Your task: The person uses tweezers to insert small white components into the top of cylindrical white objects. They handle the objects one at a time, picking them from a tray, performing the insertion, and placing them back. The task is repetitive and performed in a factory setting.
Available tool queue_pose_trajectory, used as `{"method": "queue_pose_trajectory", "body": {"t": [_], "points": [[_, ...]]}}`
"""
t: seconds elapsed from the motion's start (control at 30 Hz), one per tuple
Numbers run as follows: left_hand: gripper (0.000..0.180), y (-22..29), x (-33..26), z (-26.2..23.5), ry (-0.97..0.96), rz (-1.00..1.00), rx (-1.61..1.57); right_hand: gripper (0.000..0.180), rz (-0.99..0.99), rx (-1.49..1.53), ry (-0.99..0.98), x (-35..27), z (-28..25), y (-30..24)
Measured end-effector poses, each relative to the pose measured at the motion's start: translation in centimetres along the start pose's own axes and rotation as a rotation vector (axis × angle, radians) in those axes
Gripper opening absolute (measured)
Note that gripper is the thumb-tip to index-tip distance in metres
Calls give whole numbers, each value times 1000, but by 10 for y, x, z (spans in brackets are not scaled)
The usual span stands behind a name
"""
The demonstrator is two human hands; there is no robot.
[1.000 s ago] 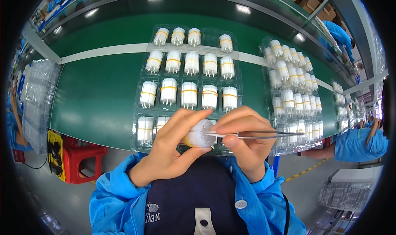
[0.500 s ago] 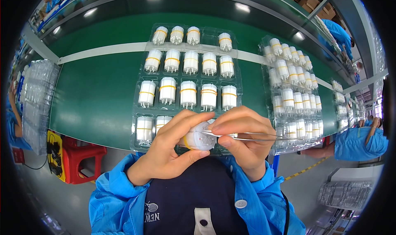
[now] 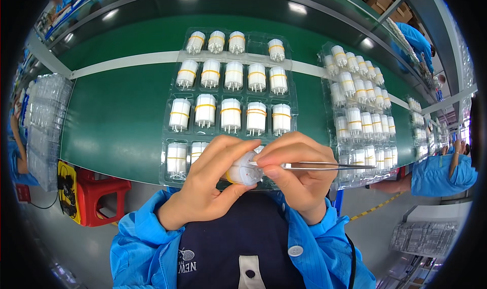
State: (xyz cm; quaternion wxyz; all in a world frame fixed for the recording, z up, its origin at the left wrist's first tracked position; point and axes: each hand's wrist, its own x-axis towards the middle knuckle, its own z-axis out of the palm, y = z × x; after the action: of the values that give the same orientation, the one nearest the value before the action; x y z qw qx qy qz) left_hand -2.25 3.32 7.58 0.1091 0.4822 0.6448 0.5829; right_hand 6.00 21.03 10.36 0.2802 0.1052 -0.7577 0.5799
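- White plastic cylinder [image 3: 245, 170], banded in yellow like the rest, sits pinched between the thumb and curled fingers of the left hand [image 3: 205, 192], held up in front of the chest, just below the near edge of the tray.
- The right hand [image 3: 299, 180] is closed around metal tweezers [image 3: 324, 165]; their end meets the cylinder's face, though what they touch there is too small to tell.
- The clear tray [image 3: 172, 175] on the green surface [image 3: 122, 111] holds rows of similar cylinders; the near row shows only two at its left end, the rest hidden behind the hands.
- A second tray [image 3: 329, 137] to the right is also full.
- Judging from this, one piece is being worked now; how many are finished cannot be told.
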Motion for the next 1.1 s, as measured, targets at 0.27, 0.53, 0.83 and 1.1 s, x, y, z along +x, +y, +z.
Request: {"method": "queue_pose_trajectory", "body": {"t": [0.27, 0.53, 0.83, 1.1], "points": [[64, -2, 1, 6, 112, 46, 114, 14, -78, -246, -148, 13, -1, -12], [59, -10, 6, 18, 388, 191, 296, 20, -8, 25, 144, -7, 11, -1], [59, -11, 5, 18, 448, 290, 443, 15, 9, 85, 162, -9, 17, 0], [62, -14, 6, 20, 478, 316, 514, 13, 38, 162, 200, -10, 22, 6]]}}
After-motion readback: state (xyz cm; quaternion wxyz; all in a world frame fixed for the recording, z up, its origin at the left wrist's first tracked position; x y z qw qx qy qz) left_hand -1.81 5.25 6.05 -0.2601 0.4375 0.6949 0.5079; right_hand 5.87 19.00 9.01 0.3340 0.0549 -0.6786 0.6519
